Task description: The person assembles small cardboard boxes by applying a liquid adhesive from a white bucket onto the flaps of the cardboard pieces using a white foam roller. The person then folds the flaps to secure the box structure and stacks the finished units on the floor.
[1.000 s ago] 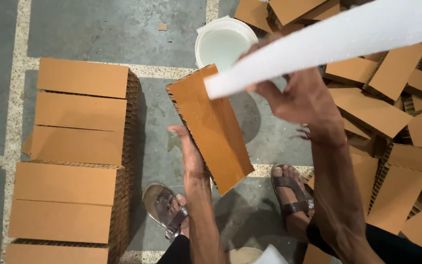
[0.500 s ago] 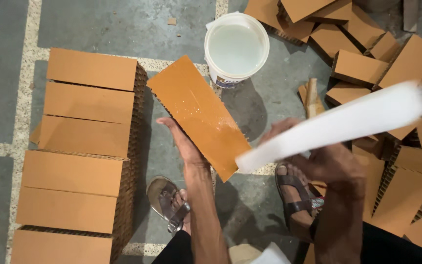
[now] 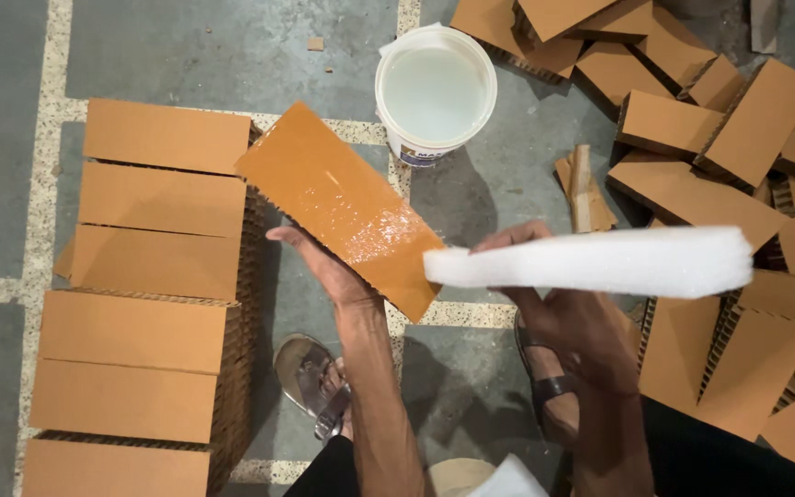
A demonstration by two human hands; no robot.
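Observation:
My left hand (image 3: 328, 269) supports a brown honeycomb-cardboard block (image 3: 324, 193) from beneath, its flat face up and tilted. A wet, glossy patch shines on the block's near-right part. My right hand (image 3: 563, 317) grips a long white foam strip (image 3: 600, 260); the strip's left end touches the wet patch. A white bucket (image 3: 435, 92) of whitish liquid stands on the floor just beyond the block.
Rows of similar cardboard blocks (image 3: 154, 276) are laid out on the left. A loose heap of blocks (image 3: 720, 138) fills the right side. My sandalled feet (image 3: 315, 382) are on the grey tiled floor below.
The foam strip has swung down from above the bucket to the block's near end, and a wet patch now shows there. The block has tilted flatter and shifted left.

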